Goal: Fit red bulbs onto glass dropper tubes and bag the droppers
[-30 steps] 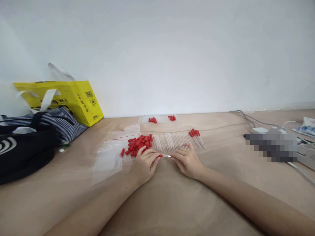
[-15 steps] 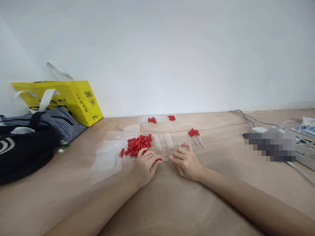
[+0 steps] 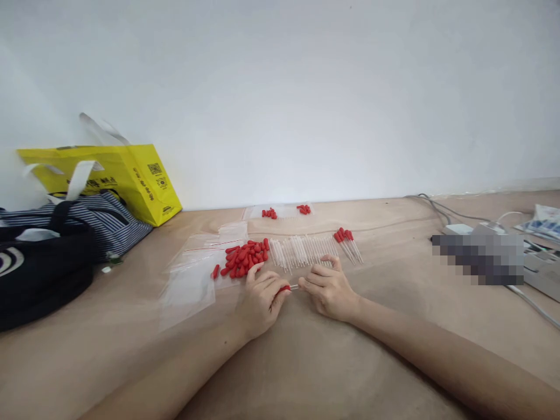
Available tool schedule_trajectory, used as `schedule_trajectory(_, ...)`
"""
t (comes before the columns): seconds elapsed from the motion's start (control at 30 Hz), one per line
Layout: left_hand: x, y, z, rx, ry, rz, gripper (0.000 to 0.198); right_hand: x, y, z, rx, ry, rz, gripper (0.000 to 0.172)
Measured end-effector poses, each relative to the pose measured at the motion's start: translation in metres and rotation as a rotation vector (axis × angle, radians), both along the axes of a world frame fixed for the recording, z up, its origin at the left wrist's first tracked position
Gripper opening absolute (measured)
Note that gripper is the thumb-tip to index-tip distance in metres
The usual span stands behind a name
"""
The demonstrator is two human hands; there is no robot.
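My left hand [image 3: 265,297] is closed, pinching a red rubber dropper bulb [image 3: 285,287] between thumb and fingers. Opposite it, my right hand [image 3: 328,290] pinches a thin clear dropper tube [image 3: 294,287], whose left end meets the bulb; how deep it sits is hidden by my fingers. Behind my left hand lies a heap of red bulbs [image 3: 242,258]. Rows of clear tubes [image 3: 301,249] are spread beyond my right hand. To their right, several droppers with bulbs on their tubes [image 3: 349,240] lie side by side.
Clear zip bags [image 3: 192,289] lie left of the heap. Another bag with red bulbs [image 3: 269,214] lies near the wall. A yellow bag [image 3: 153,186], a striped bag [image 3: 118,219] and a black bag [image 3: 52,274] stand at left. Cables and white adapters [image 3: 459,230] sit at right.
Both hands keep their grip on the bulb and the tube. My left hand has shifted slightly right, and the gap between the hands is a little narrower.
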State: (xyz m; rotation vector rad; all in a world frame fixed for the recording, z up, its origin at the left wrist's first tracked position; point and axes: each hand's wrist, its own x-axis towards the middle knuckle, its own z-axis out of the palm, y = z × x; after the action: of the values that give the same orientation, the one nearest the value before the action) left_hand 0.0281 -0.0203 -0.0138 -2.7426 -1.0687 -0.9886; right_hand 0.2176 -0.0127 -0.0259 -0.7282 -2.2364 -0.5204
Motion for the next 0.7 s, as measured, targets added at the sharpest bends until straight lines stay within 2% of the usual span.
schedule_trajectory(0.47,0.0025,0.0007,-0.0012,0.003,0.038,0.006,0.015,-0.0039,0.0017,-0.0058,-0.075,-0.009,-0.006,0.019)
schedule_trajectory(0.7,-0.0007,0.0052,0.0004,0.002,0.031,-0.002,0.014,0.0004,0.0035,0.002,-0.082,-0.005,-0.009,0.018)
